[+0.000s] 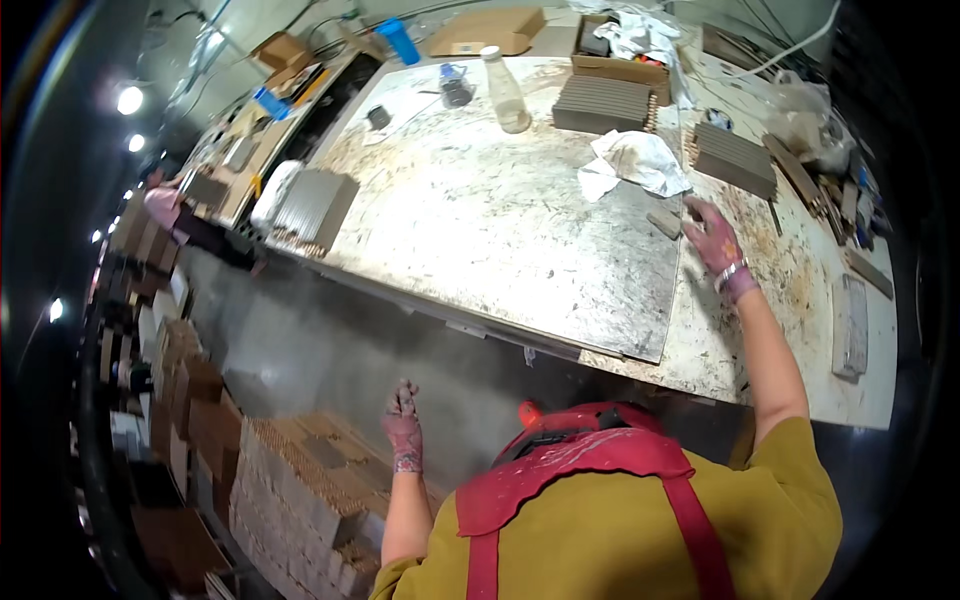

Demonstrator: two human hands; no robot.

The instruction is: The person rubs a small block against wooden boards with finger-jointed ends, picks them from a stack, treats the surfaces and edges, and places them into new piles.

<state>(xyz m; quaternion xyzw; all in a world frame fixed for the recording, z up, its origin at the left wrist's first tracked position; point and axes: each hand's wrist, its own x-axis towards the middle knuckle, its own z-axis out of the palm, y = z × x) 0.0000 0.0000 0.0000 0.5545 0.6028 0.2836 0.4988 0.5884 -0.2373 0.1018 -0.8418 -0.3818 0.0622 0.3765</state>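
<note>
My right hand point(712, 240), in a stained purple-pink glove with a metal band at the wrist, hovers over the right side of the worktable point(480, 235). Its fingers are bent but apart, with nothing between them. Just left of its fingertips lies a small grey-brown block point(664, 222); whether they touch is hard to tell. Beyond the block is a crumpled white cloth point(640, 163). Away from the table, over the floor at lower left, my left hand point(403, 430) is raised in a stained glove, fingers up, loosely bent and holding nothing.
Ridged grey blocks stand at the table's left edge point(318, 208), back point(602, 104) and right point(733, 160). A clear bottle point(507, 92) stands at the back. Wood scraps point(800, 180) and a wrapped block point(850, 325) lie right. Stacked blocks point(300, 490) fill the lower left; another person point(185, 215) stands far left.
</note>
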